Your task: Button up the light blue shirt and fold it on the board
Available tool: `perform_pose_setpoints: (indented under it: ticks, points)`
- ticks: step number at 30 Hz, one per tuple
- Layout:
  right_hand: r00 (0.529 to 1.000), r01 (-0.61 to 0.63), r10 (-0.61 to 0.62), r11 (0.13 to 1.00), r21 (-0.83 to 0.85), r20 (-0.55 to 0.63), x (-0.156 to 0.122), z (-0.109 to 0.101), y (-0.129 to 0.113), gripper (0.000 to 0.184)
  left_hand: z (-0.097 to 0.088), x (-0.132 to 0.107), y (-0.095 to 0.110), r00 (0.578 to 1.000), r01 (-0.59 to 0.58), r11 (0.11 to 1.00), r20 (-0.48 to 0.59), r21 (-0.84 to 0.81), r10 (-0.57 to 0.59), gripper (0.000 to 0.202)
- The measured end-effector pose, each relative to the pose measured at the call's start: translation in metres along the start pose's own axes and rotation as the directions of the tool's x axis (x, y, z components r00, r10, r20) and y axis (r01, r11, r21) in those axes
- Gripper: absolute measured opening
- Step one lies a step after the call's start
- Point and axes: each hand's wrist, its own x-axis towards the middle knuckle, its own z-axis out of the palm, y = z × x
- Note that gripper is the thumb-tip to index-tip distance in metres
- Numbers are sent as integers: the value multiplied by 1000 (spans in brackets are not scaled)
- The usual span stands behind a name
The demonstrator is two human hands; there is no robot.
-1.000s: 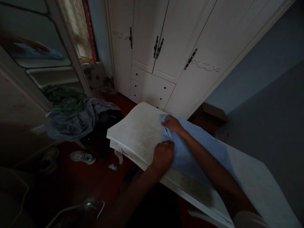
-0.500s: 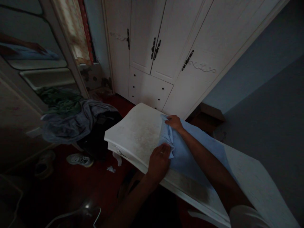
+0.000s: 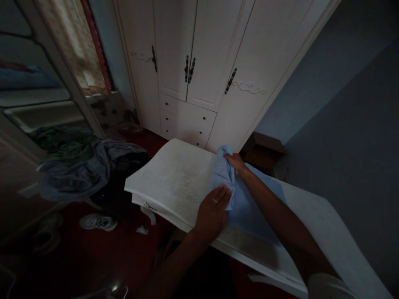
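A light blue cloth (image 3: 257, 207) lies along the white table (image 3: 168, 174), its left end turned over into a thick, creased fold. Whether it is a garment cannot be made out. My left hand (image 3: 213, 211), with a ring on one finger, is closed on the near end of this fold, thumb side hidden. At the far end, by the table's back edge, my right hand (image 3: 235, 162) grips the fold between thumb and fingers. My right forearm crosses over the flat part of the cloth.
A white wardrobe (image 3: 187, 50) stands behind the table. To the left, grey and green clothes (image 3: 84, 166) are heaped beside a mirrored frame (image 3: 52, 54). A shoe (image 3: 99, 221) lies on the red floor. A brown box-like piece (image 3: 264, 149) is behind the table on the right.
The cloth's left end has been turned over further into a thicker fold, with both hands still on it. The view has shifted slightly, moving the surroundings left.
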Motion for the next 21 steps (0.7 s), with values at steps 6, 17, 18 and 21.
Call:
perform_pose_setpoints:
  ticks: [6,17,18,21]
  points:
    - [1000,-24,25,995,100,-4,-7,-56,13,14,19,18,35,998,-62,994,-13,-95,61,51]
    - [995,-89,99,960,264,-23,-17,-156,68,8,62,54,112,947,-106,984,288,-140,143,43]
    - [994,-94,105,954,285,-25,-18,-163,75,7,67,54,117,942,-110,984,300,-138,148,43]
    - [991,-114,132,935,336,-29,-19,-181,96,6,84,54,132,924,-129,986,346,-109,160,43]
